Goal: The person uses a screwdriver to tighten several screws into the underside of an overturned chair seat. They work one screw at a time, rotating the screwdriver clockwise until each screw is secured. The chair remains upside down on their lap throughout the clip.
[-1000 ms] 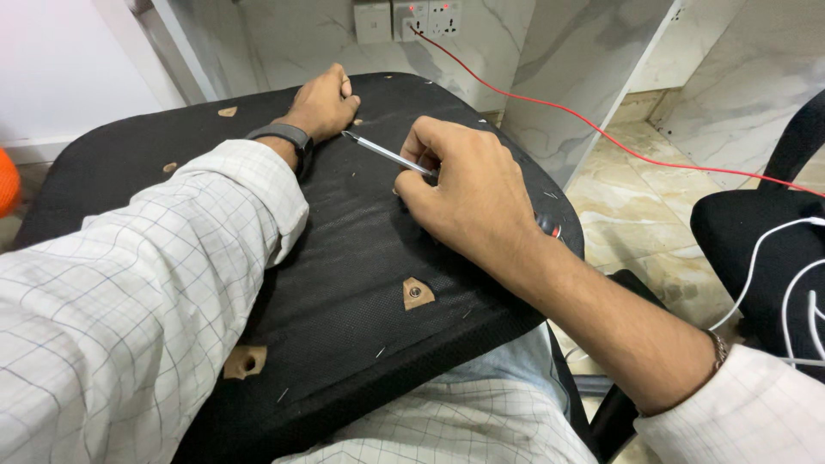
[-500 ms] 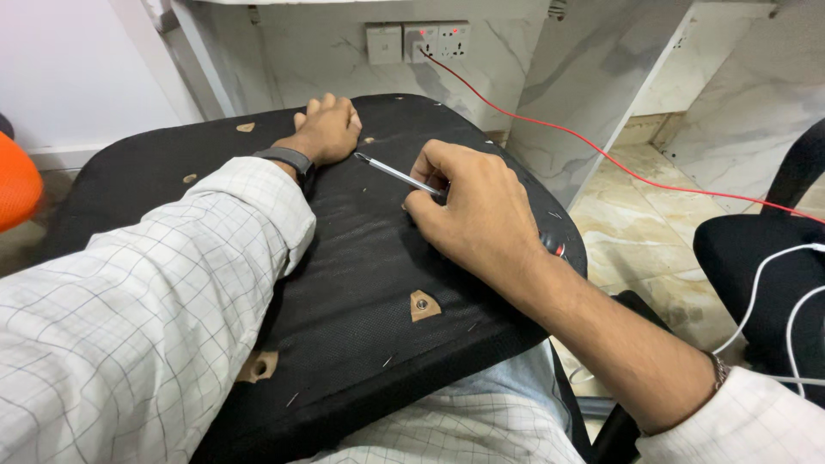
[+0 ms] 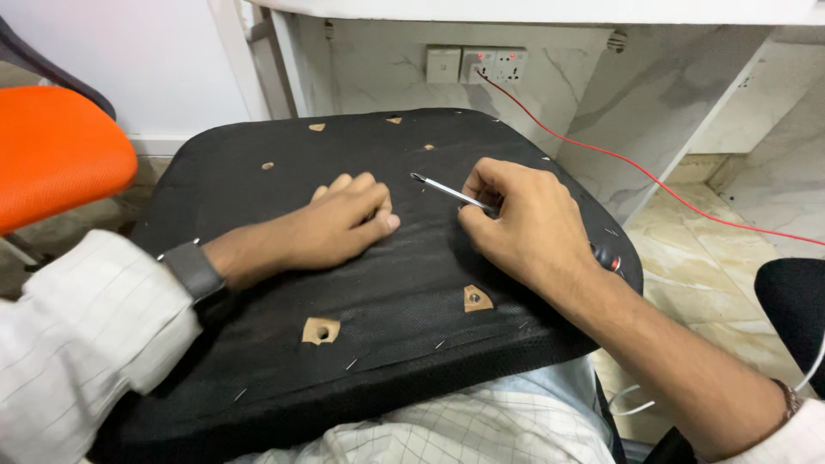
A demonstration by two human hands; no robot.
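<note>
Left hand [image 3: 331,225] slid nearer, curled; right hand [image 3: 524,225] grips screwdriver [image 3: 454,193], tip up-left.

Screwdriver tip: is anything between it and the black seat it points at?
Nothing visible blocks it. The right hand holds the screwdriver, whose tip hangs just over bare black fabric on the seat underside. The left hand rests flat beside it, to the left, not under the tip.

1 seat base [image 3: 284,378], 1 screwdriver [image 3: 451,193], 2 hands, 1 orange chair [image 3: 51,150].

Head-worn camera looks steeply down, close over the lap-held seat base [image 3: 387,344].
</note>
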